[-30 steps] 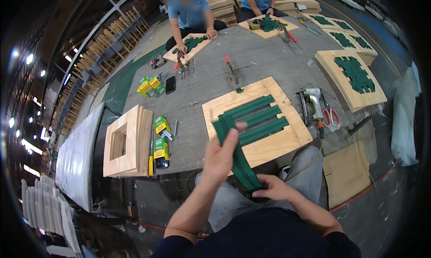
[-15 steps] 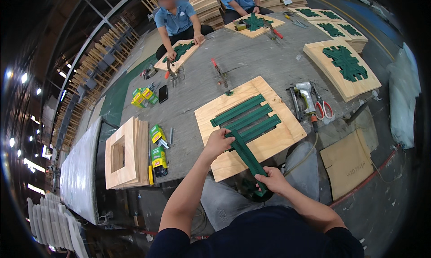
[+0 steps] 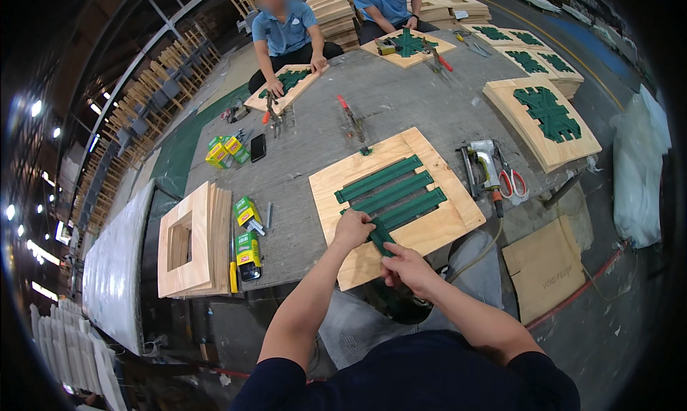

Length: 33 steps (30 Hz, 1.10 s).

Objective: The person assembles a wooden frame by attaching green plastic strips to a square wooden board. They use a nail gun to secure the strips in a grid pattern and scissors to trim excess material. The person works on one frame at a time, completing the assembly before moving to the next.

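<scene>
Head view: a green strap (image 3: pixel 381 237) is pinched by the left hand (image 3: pixel 353 230) and right hand (image 3: pixel 405 263) at the near edge of the board (image 3: pixel 429 232), so its end is laid crosswise against three parallel straps (image 3: pixel 390 193) stretched across it.

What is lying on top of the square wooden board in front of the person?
On the wooden board lie three green strips side by side. Both hands, left hand and right hand, hold a fourth strip crossing them; its near end is hidden under the hands.
</scene>
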Tool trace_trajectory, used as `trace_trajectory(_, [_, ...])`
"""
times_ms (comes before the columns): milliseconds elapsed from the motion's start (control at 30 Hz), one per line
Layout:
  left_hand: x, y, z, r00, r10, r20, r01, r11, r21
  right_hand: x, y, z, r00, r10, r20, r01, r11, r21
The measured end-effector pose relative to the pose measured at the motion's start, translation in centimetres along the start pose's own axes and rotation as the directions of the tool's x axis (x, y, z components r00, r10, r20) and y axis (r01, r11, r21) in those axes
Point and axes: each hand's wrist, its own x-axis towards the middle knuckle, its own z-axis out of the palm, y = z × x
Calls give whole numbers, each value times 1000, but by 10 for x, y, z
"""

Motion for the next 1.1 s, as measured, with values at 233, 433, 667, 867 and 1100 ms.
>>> trace_trajectory(233, [7,3,0,999,46,2,-46,998,-42,69,-10,10,987,134,92,-160,889,428])
trace_trajectory(433, [6,-10,-2,999,0,45,6,988,-152,76,-23,33,986,161,34,-157,864,478])
trace_trajectory(667, [29,-13,3,994,-46,101,70,966,-247,79,-17,36,999,45,12,-41,735,677])
trace_trajectory(867, [31,-23,-3,994,-57,97,73,983,-170,87,-14,42,999,18,-50,34,514,857])
trace_trajectory(1100, [34,8,-7,987,-56,151,85,977,-197,114,-13,-4,992,-59,114,-63,545,836])
